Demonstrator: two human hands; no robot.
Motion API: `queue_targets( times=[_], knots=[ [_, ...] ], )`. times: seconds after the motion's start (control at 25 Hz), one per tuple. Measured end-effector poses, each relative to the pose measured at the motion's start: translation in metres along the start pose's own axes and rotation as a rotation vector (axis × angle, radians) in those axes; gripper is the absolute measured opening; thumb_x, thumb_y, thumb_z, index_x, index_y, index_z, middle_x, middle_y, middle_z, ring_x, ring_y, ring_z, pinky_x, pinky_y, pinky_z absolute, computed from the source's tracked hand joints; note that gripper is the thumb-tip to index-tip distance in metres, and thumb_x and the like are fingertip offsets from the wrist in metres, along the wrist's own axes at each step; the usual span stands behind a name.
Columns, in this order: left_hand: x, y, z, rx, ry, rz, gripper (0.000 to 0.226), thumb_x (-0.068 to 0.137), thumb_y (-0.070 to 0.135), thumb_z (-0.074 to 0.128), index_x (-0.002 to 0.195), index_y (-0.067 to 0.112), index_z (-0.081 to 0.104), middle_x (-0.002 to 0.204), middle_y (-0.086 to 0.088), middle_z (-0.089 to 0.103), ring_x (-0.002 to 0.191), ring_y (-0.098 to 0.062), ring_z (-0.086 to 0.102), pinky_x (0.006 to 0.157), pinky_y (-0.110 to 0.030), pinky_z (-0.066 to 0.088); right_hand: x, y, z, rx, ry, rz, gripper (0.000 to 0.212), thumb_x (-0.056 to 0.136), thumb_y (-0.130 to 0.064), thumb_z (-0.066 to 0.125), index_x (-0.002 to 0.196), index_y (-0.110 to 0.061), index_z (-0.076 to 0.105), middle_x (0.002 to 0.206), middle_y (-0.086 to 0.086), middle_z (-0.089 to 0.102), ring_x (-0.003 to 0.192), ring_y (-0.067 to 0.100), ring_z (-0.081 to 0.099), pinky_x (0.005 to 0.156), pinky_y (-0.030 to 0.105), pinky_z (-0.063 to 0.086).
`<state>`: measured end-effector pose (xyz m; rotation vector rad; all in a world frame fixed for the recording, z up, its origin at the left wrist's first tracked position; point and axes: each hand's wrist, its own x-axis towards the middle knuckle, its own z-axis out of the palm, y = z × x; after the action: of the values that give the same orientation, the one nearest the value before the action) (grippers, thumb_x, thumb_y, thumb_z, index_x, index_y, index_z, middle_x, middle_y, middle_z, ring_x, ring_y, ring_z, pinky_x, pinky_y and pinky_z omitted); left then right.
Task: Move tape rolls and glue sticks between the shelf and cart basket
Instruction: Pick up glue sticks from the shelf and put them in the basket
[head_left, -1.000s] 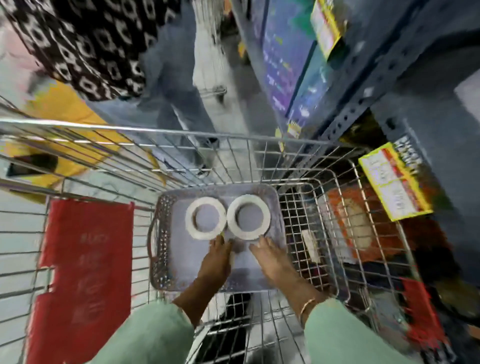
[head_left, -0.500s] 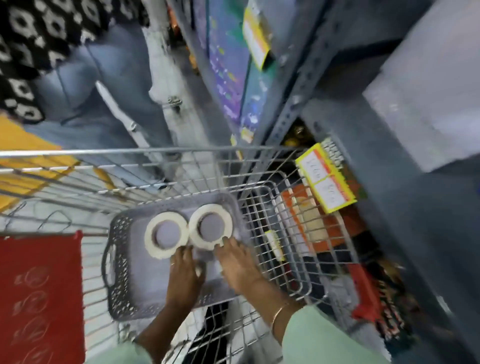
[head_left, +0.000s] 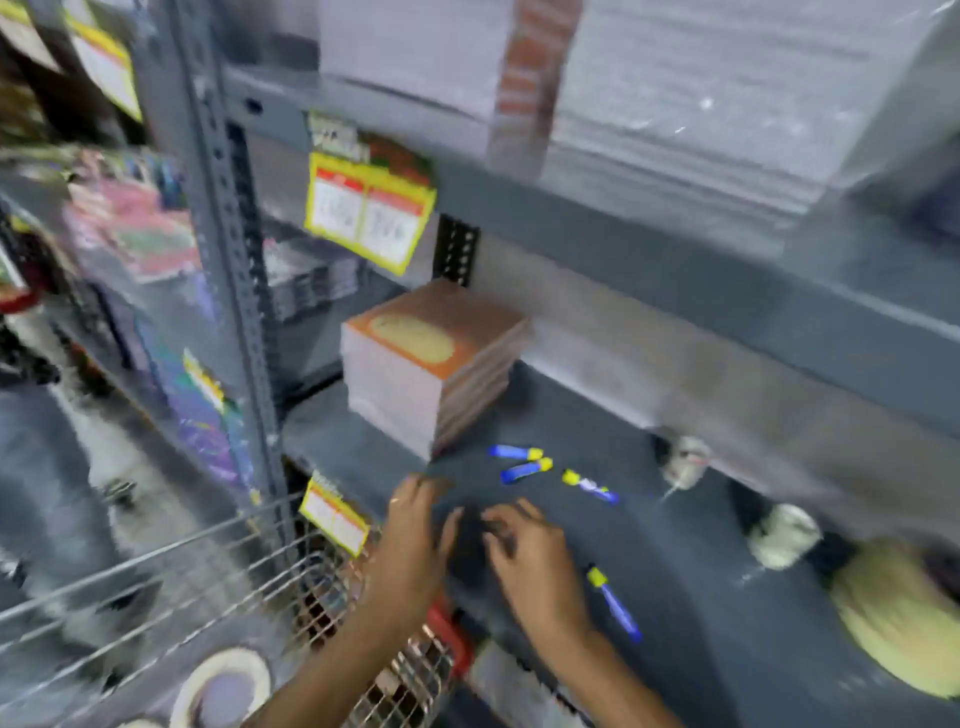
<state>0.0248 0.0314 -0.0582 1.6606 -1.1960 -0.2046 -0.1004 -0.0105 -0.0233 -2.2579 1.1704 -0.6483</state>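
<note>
Several blue glue sticks with yellow caps lie on the grey shelf: a pair near a book stack, one just right of them, and one beside my right wrist. My left hand and my right hand hover over the shelf's front, fingers spread, holding nothing. A white tape roll lies in the wire cart basket at the bottom left. The frame is blurred by motion.
A stack of orange-covered books stands on the shelf behind the glue sticks. Pale rolls and a yellowish bundle sit at the right. Yellow price tags hang from the shelf above. A grey upright post rises at left.
The view has swung from the cart basket up to the shelf. Both hands left the tray with the two tape rolls and now reach over the shelf near the glue sticks.
</note>
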Motion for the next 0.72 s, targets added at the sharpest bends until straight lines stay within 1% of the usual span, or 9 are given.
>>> queue_targets(
  times=[0.08, 0.12, 0.2, 0.32, 0.4, 0.48, 0.56, 0.6, 0.72],
  knots=[
    [0.039, 0.011, 0.035, 0.066, -0.17, -0.007, 0.027, 0.072, 0.011, 0.054, 0.096, 0.001, 0.062, 0.099, -0.024, 0.062, 0.096, -0.029, 0.055, 0.083, -0.029, 0.038, -0.001, 0.041, -0.039, -0.052, 0.077, 0.158, 0.019, 0.077, 0.0, 0.063, 0.093, -0.008, 0.068, 0.096, 0.014, 0.07, 0.09, 0.03, 0.067, 0.08, 0.04, 0.052],
    [0.055, 0.01, 0.052, 0.13, -0.26, -0.022, 0.023, 0.074, 0.008, 0.054, 0.093, 0.0, 0.063, 0.097, -0.024, 0.062, 0.094, -0.036, 0.058, 0.081, -0.036, 0.039, -0.003, 0.06, -0.048, -0.108, 0.069, 0.255, 0.017, 0.077, -0.002, 0.064, 0.093, -0.007, 0.068, 0.095, 0.014, 0.071, 0.088, 0.028, 0.067, 0.079, 0.039, 0.052],
    [0.079, 0.012, 0.078, 0.264, -0.398, -0.037, 0.013, 0.081, 0.008, 0.055, 0.09, 0.001, 0.061, 0.099, -0.023, 0.062, 0.097, -0.038, 0.058, 0.081, -0.043, 0.041, -0.011, 0.088, -0.059, -0.167, 0.033, 0.411, 0.016, 0.077, -0.011, 0.066, 0.093, -0.008, 0.068, 0.094, 0.01, 0.07, 0.086, 0.022, 0.066, 0.078, 0.037, 0.052],
    [0.09, 0.018, 0.098, 0.42, -0.462, -0.023, 0.015, 0.089, 0.01, 0.049, 0.098, 0.001, 0.056, 0.113, -0.02, 0.058, 0.11, -0.036, 0.052, 0.087, -0.044, 0.042, -0.019, 0.107, -0.053, -0.166, -0.013, 0.514, 0.03, 0.076, -0.025, 0.071, 0.103, -0.012, 0.067, 0.109, 0.013, 0.068, 0.101, 0.026, 0.066, 0.084, 0.034, 0.052],
    [0.091, 0.021, 0.105, 0.518, -0.464, -0.038, 0.019, 0.09, 0.004, 0.043, 0.106, 0.001, 0.054, 0.121, -0.018, 0.055, 0.115, -0.034, 0.05, 0.091, -0.04, 0.042, -0.019, 0.11, -0.051, -0.185, -0.045, 0.533, 0.03, 0.077, -0.028, 0.07, 0.102, -0.011, 0.067, 0.109, 0.012, 0.067, 0.103, 0.026, 0.065, 0.084, 0.031, 0.051],
    [0.091, 0.022, 0.11, 0.599, -0.446, -0.029, 0.026, 0.089, -0.001, 0.039, 0.113, 0.003, 0.05, 0.126, -0.016, 0.051, 0.118, -0.03, 0.048, 0.094, -0.036, 0.042, -0.018, 0.111, -0.05, -0.204, -0.075, 0.527, 0.023, 0.076, -0.027, 0.069, 0.088, -0.008, 0.066, 0.092, 0.012, 0.066, 0.091, 0.026, 0.066, 0.078, 0.031, 0.052],
    [0.09, 0.019, 0.112, 0.614, -0.439, -0.023, 0.029, 0.088, -0.004, 0.04, 0.114, 0.005, 0.049, 0.127, -0.015, 0.051, 0.118, -0.029, 0.048, 0.094, -0.035, 0.043, -0.019, 0.111, -0.049, -0.229, -0.1, 0.504, 0.018, 0.075, -0.028, 0.069, 0.07, -0.012, 0.061, 0.077, 0.008, 0.062, 0.075, 0.024, 0.061, 0.07, 0.03, 0.051],
    [0.088, 0.016, 0.112, 0.599, -0.447, -0.019, 0.03, 0.087, -0.005, 0.042, 0.114, 0.006, 0.049, 0.127, -0.014, 0.052, 0.118, -0.03, 0.048, 0.093, -0.036, 0.044, -0.019, 0.112, -0.048, -0.234, -0.109, 0.497, 0.018, 0.075, -0.027, 0.069, 0.067, -0.013, 0.06, 0.076, 0.009, 0.065, 0.072, 0.024, 0.06, 0.068, 0.03, 0.051],
    [0.087, 0.009, 0.111, 0.575, -0.459, -0.004, 0.034, 0.087, -0.003, 0.045, 0.118, 0.01, 0.048, 0.128, -0.011, 0.052, 0.118, -0.029, 0.048, 0.092, -0.038, 0.046, -0.019, 0.109, -0.046, -0.238, -0.106, 0.488, 0.014, 0.075, -0.024, 0.067, 0.071, -0.011, 0.065, 0.088, 0.013, 0.074, 0.068, 0.024, 0.057, 0.067, 0.029, 0.052]
  ],
)
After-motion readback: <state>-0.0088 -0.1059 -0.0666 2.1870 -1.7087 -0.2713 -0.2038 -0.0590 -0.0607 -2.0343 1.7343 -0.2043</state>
